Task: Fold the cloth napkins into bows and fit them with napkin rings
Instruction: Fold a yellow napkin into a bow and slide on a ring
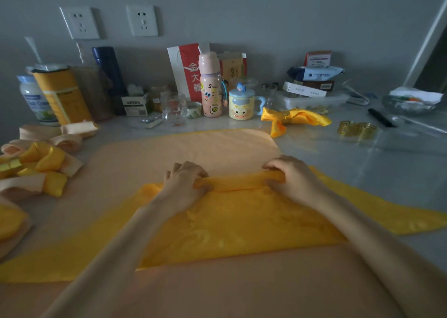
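A yellow napkin [232, 221] lies spread on a peach cloth [188, 148] in the middle of the table. Its far edge is rolled into a narrow fold [237, 181]. My left hand [185, 184] grips the left end of that fold, and my right hand [290, 176] grips the right end, fingers curled over it. A finished yellow bow [292, 119] with a gold ring sits at the back right. Loose gold napkin rings [358, 130] lie further right. Folded yellow and peach napkins [36, 170] are piled at the left.
Along the wall stand bottles, a pink flask [210, 85], a cartoon mug [242, 104], a glass [173, 108], tins and boxes. A black pen [381, 117] and a glass dish [411, 104] sit at the far right. Bare grey tabletop [387, 172] shows right of the cloths.
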Demonstrator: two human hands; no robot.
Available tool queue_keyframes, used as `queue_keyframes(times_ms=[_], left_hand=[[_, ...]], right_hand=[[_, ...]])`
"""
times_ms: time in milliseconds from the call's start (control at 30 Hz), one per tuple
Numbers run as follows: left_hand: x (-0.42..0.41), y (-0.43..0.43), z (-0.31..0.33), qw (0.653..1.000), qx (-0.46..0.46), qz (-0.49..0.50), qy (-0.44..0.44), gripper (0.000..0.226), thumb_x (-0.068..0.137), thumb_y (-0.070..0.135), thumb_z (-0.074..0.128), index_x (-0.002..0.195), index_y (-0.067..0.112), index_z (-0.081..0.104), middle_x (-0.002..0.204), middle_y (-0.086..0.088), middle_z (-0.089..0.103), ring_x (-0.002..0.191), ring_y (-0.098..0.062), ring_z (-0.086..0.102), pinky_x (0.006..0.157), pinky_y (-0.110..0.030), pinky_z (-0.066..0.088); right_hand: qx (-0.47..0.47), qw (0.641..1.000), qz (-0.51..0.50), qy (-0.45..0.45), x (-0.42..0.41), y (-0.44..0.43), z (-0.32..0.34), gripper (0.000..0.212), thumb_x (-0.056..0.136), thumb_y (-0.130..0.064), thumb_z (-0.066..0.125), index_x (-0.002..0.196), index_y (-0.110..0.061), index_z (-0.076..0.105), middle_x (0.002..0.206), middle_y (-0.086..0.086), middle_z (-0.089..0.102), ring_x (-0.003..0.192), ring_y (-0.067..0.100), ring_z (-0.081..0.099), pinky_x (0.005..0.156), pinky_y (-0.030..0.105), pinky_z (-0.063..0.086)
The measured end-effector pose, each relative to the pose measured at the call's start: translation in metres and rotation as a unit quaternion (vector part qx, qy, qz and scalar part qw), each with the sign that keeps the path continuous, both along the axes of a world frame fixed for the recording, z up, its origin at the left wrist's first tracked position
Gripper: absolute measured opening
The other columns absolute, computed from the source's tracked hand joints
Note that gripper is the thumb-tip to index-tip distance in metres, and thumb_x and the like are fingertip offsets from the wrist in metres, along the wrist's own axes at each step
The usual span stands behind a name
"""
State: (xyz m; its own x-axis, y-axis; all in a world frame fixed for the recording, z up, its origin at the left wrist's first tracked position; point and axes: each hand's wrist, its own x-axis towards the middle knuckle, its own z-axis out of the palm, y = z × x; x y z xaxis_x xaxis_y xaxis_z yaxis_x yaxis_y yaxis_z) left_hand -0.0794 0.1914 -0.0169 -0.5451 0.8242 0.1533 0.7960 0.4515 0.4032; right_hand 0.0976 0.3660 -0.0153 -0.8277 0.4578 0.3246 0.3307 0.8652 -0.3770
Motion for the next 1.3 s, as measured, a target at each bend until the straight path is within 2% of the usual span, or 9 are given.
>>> queue_keyframes(times_ms=[267, 400, 533, 667, 767, 867, 967, 1067, 1300], left_hand=[[0.016, 0.0, 0.005, 0.997, 0.002, 0.001, 0.083, 0.019, 0.085, 0.024, 0.061, 0.104, 0.022, 0.056, 0.118, 0.001, 0.043, 0.119, -0.02, 0.036, 0.096, -0.03, 0.023], [0.023, 0.0, 0.017, 0.997, -0.056, -0.006, 0.054, 0.022, 0.089, 0.043, 0.055, 0.095, 0.023, 0.061, 0.109, 0.002, 0.042, 0.113, -0.018, 0.036, 0.097, -0.03, 0.024], [0.025, 0.001, 0.011, 0.996, -0.081, -0.008, 0.022, 0.025, 0.094, 0.042, 0.048, 0.086, 0.02, 0.055, 0.105, -0.005, 0.053, 0.106, -0.024, 0.05, 0.088, -0.033, 0.041], [0.027, 0.002, -0.003, 0.992, -0.101, 0.014, 0.076, 0.027, 0.097, 0.045, 0.039, 0.085, 0.022, 0.043, 0.104, -0.005, 0.052, 0.105, -0.026, 0.049, 0.084, -0.034, 0.04], [0.026, 0.002, -0.017, 0.986, -0.032, -0.006, 0.163, 0.03, 0.095, 0.044, 0.039, 0.099, 0.018, 0.053, 0.123, -0.011, 0.048, 0.121, -0.032, 0.042, 0.1, -0.04, 0.03], [0.027, 0.005, -0.022, 0.972, -0.015, -0.043, 0.232, 0.059, 0.091, 0.04, 0.017, 0.138, 0.015, 0.043, 0.152, -0.017, 0.026, 0.144, -0.034, 0.016, 0.115, -0.05, 0.002], [0.028, 0.003, -0.021, 0.968, -0.128, -0.027, 0.213, 0.084, 0.078, 0.047, -0.014, 0.148, 0.023, 0.024, 0.158, -0.006, 0.011, 0.146, -0.023, 0.001, 0.113, -0.047, -0.011], [0.023, 0.003, -0.019, 0.971, -0.195, 0.02, 0.133, 0.056, 0.098, 0.048, 0.005, 0.151, 0.028, 0.007, 0.159, -0.001, -0.002, 0.146, -0.02, -0.008, 0.115, -0.048, -0.01], [0.02, 0.004, -0.014, 0.981, -0.18, 0.033, 0.057, 0.056, 0.098, 0.052, 0.015, 0.15, 0.033, 0.007, 0.159, 0.003, -0.005, 0.146, -0.016, -0.007, 0.115, -0.046, -0.008]], right_hand=[[0.113, 0.993, 0.018, -0.042, 0.001, -0.016, 0.002, 0.016, 0.083, -0.012, 0.061, 0.086, -0.019, 0.048, 0.091, -0.005, 0.049, 0.095, 0.019, 0.049, 0.082, 0.026, 0.029], [0.143, 0.982, 0.027, -0.117, 0.004, -0.022, 0.011, 0.02, 0.085, -0.014, 0.056, 0.09, -0.025, 0.041, 0.098, -0.007, 0.042, 0.103, 0.016, 0.043, 0.084, 0.025, 0.026], [0.094, 0.968, 0.02, -0.232, 0.011, -0.032, 0.019, 0.022, 0.079, -0.012, 0.05, 0.097, -0.022, 0.043, 0.102, -0.004, 0.039, 0.103, 0.018, 0.039, 0.083, 0.027, 0.03], [0.114, 0.99, -0.001, -0.082, -0.004, -0.043, 0.01, 0.014, 0.093, -0.02, 0.043, 0.096, -0.012, 0.054, 0.103, 0.003, 0.055, 0.1, 0.023, 0.051, 0.08, 0.031, 0.036], [0.056, 0.993, 0.073, -0.075, -0.024, -0.062, -0.007, 0.029, 0.1, -0.024, 0.036, 0.118, -0.01, 0.054, 0.127, 0.008, 0.054, 0.119, 0.026, 0.047, 0.098, 0.034, 0.034], [0.075, 0.98, 0.081, -0.165, -0.032, -0.072, -0.021, 0.047, 0.102, -0.034, 0.026, 0.145, -0.013, 0.029, 0.154, 0.006, 0.026, 0.142, 0.02, 0.019, 0.115, 0.033, 0.01], [0.057, 0.975, 0.069, -0.202, -0.03, -0.07, -0.02, 0.058, 0.1, -0.045, 0.022, 0.151, -0.021, 0.01, 0.159, 0.001, 0.005, 0.146, 0.016, 0.002, 0.117, 0.034, -0.002], [0.034, 0.971, 0.052, -0.231, -0.028, -0.069, -0.018, 0.068, 0.095, -0.058, 0.02, 0.151, -0.023, 0.003, 0.159, 0.001, -0.002, 0.146, 0.016, -0.004, 0.117, 0.036, -0.005], [0.016, 0.962, -0.02, -0.273, 0.006, -0.039, -0.011, 0.077, 0.092, -0.063, 0.014, 0.151, -0.016, -0.005, 0.159, 0.002, -0.01, 0.146, 0.015, -0.009, 0.117, 0.032, -0.006]])
